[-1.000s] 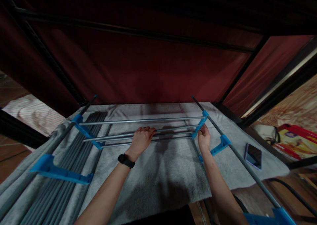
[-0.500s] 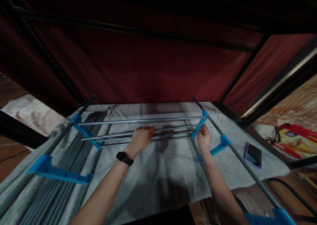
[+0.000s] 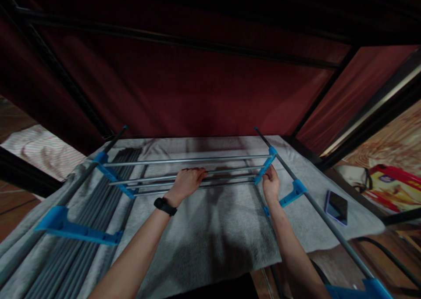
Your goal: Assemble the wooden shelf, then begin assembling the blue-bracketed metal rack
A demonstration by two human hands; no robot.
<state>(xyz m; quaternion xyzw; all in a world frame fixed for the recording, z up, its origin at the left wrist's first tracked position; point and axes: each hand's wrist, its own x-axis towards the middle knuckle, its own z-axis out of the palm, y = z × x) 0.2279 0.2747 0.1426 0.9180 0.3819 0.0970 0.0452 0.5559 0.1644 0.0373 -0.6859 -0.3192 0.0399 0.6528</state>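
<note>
Several thin metal rods (image 3: 158, 162) run between blue brackets on the two sides of a rack frame. My left hand (image 3: 188, 183), with a black band on the wrist, is closed around one of the middle rods. At the right, my right hand (image 3: 271, 185) has its fingers closed on the blue bracket (image 3: 263, 171) where the rods end. Nearer to me, another blue bracket (image 3: 292, 192) sits on the right pole, and a matching blue bracket (image 3: 79, 229) sits on the left pole.
Many grey tubes (image 3: 88, 220) lie side by side at the left on a grey cloth (image 3: 197, 242). A phone (image 3: 337, 207) rests on the cloth at the right, near a red and yellow package (image 3: 394, 187). A dark red panel (image 3: 197, 92) stands behind.
The left ends of the middle rods have shifted very slightly at the left bracket, and my left wrist has moved slightly left. My right hand is almost still.
</note>
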